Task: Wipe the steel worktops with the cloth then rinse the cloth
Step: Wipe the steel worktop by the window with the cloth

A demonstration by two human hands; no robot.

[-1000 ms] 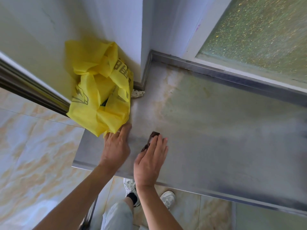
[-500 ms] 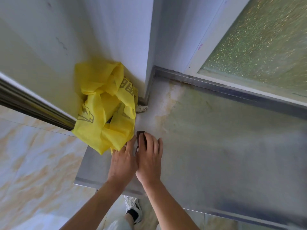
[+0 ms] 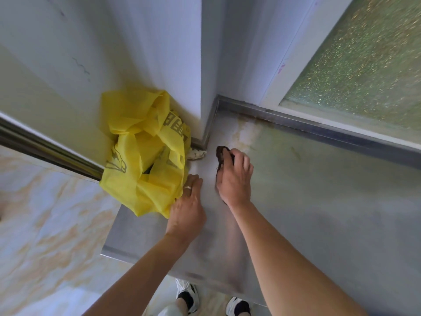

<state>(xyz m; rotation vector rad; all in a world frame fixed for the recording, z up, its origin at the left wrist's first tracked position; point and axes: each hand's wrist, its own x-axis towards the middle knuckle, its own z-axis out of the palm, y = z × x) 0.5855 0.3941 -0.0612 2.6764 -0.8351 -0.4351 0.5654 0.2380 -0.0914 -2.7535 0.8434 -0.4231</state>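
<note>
Pressing dark cloth (image 3: 224,156) flat on steel worktop (image 3: 319,213), right hand (image 3: 234,181); left hand (image 3: 188,209) open against yellow bag (image 3: 141,151).

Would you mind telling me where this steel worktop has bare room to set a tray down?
The steel worktop is bare right of the right hand, out to the raised back rim. The left corner is crowded: the yellow bag, the left hand and the dark cloth.

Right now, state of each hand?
Left hand: open, fingers flat against the yellow bag on the steel worktop.
Right hand: open, fingers pressing the dark cloth onto the worktop.
</note>
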